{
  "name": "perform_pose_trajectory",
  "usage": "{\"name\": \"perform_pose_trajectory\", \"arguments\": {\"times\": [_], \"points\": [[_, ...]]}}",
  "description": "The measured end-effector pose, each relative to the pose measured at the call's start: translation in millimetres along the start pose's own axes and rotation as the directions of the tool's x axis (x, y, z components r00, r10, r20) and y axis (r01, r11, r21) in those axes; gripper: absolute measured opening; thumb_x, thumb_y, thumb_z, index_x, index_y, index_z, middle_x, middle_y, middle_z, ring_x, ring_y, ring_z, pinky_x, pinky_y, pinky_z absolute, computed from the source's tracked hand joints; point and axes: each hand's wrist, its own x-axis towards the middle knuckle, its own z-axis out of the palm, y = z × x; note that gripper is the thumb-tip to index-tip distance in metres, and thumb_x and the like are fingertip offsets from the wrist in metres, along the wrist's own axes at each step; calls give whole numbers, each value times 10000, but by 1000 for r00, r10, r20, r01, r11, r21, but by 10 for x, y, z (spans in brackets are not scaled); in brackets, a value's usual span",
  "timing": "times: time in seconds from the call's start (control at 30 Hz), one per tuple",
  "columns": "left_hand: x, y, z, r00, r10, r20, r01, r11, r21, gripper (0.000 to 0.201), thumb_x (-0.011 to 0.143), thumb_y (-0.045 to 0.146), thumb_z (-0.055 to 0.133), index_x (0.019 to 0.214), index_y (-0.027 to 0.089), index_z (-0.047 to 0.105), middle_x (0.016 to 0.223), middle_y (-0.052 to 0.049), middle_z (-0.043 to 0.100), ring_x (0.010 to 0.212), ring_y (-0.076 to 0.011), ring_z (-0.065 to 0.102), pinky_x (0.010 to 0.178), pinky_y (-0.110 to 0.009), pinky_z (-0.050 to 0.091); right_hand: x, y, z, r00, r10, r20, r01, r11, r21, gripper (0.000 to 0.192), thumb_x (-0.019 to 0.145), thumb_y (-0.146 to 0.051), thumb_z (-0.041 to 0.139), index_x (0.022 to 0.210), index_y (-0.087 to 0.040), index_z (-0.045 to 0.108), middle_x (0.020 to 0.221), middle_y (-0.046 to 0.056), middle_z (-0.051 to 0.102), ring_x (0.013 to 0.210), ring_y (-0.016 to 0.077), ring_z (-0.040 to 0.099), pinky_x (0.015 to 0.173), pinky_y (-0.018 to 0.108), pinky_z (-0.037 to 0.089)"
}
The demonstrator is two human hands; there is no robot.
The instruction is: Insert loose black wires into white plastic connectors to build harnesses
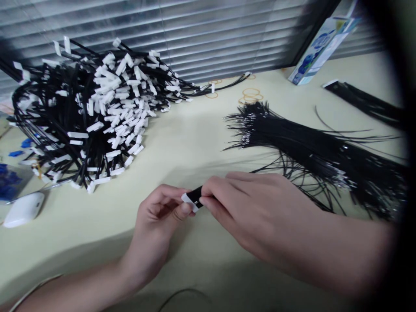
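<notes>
Between thumb and fingers, my left hand pinches a small white connector over the middle of the table. Close beside it, my right hand is closed on black wires that run into the connector. The fingers of both hands almost meet, and most of the held wires are hidden under the right hand. Beyond the right hand lies a thick bundle of loose black wires with shiny metal tips at the near-left end.
A big heap of black cables with white connectors fills the back left. A white rounded case and blue pieces lie at the left. Rubber bands, a drink carton and another black cable are at the back, before window blinds.
</notes>
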Motion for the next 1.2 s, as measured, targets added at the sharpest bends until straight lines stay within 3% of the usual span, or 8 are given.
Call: {"name": "perform_pose_trajectory", "arguments": {"times": [0.17,0.43,0.8,1.07,1.2], "points": [[-16,-18,-28,998,65,-26,-63,995,82,155,768,140,705,863,262,693,846,29,722,730,-84,620,665,-148,483,11,27,1,998,56,17,-57,997,53,102,789,-105,562,753,-174,496,570,-27,534,478,130,511,461,260,227],[-19,-15,-34,997,82,-7,-81,993,91,169,787,131,685,895,262,686,749,39,701,695,-80,619,660,-148,493,31,20,0,1000,11,-7,-10,999,35,160,805,-96,561,712,-184,465,567,-32,523,476,117,477,465,260,218],[-6,-24,-33,997,78,24,-80,995,66,172,797,125,678,904,260,676,787,39,709,718,-75,621,678,-147,490,128,59,-71,959,136,250,-174,975,139,165,776,-111,585,694,-188,464,563,-38,538,496,127,497,488,258,239],[13,-19,-23,1000,4,31,-6,998,64,105,810,176,675,894,233,651,745,40,690,703,-76,608,677,-154,477,52,73,-49,989,81,127,-124,916,382,160,779,-10,506,797,-169,503,728,-14,553,597,114,485,547,257,298],[32,-8,-9,999,-26,23,26,999,35,95,798,199,687,885,216,652,741,27,684,694,-81,602,672,-164,473,70,77,-40,991,96,97,-126,913,387,132,792,-32,511,804,-163,519,723,-11,560,574,113,472,525,257,287]]}}
